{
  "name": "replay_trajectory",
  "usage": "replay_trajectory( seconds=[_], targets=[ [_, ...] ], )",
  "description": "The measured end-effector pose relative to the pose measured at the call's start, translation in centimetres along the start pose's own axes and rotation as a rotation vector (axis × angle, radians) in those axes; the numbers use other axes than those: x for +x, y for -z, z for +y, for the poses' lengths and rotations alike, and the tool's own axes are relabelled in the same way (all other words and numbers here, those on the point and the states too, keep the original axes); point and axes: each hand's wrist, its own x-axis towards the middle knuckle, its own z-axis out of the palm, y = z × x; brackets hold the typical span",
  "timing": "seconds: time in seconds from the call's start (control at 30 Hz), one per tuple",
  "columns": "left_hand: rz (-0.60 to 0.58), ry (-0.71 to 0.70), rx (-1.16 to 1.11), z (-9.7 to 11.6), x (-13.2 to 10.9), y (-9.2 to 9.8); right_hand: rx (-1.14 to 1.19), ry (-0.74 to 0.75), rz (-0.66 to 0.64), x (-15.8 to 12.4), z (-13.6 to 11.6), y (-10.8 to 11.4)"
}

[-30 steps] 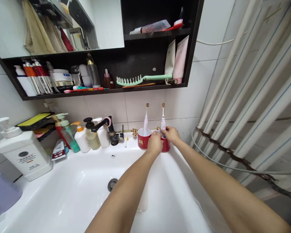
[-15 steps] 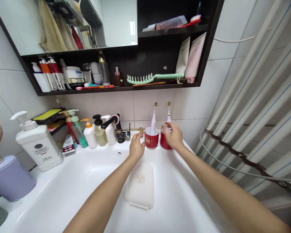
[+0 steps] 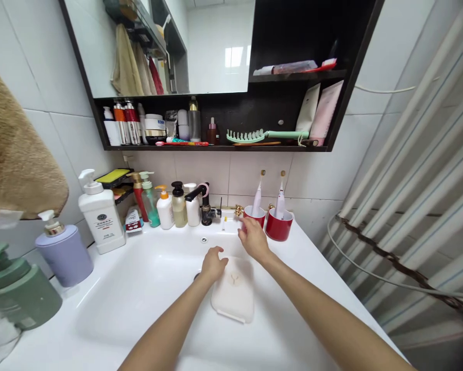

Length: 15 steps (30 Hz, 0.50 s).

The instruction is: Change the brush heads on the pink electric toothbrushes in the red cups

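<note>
My left hand (image 3: 212, 263) rests with fingers loosely spread on the left edge of a white lidded box (image 3: 234, 291) lying in the white sink (image 3: 138, 288). My right hand (image 3: 252, 239) hovers open just above the box's far end, in front of two red cups (image 3: 279, 226). Each cup holds an upright electric toothbrush (image 3: 257, 193). Neither hand holds anything.
A black tap (image 3: 202, 203) and several pump bottles (image 3: 165, 206) line the sink's back edge. A white pump bottle (image 3: 100, 214), a purple one (image 3: 63, 250) and a green one (image 3: 17, 288) stand at left. A dark shelf (image 3: 216, 147) hangs overhead; a striped curtain (image 3: 420, 170) is at right.
Both hands have drawn back from the red cups toward me and down onto the white box. The camera has pulled back, showing more of the left counter.
</note>
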Motion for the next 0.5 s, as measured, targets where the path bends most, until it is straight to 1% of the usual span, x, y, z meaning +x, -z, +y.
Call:
replay_trajectory(
  seconds=[0.1, 0.2, 0.33, 0.4, 0.5],
  targets=[
    [0.016, 0.014, -0.051, 0.3, 0.2, 0.9, -0.007, -0.011, -0.009, -0.6, -0.6, -0.4],
    [0.024, 0.006, -0.121, 0.5, 0.3, 1.3, -0.029, -0.083, 0.039, 0.1, 0.0, -0.1],
    [0.029, -0.004, -0.204, 0.3, 0.1, 1.2, -0.089, -0.193, 0.094, 2.0, 1.6, 1.0],
    [0.013, 0.004, -0.232, 0.2, -0.1, 0.9, -0.118, -0.221, 0.079, 2.6, 2.3, 1.3],
    [-0.015, 0.009, -0.256, 0.5, -0.2, 0.6, -0.148, -0.237, 0.032, 3.0, 2.7, 1.1]
  ],
)
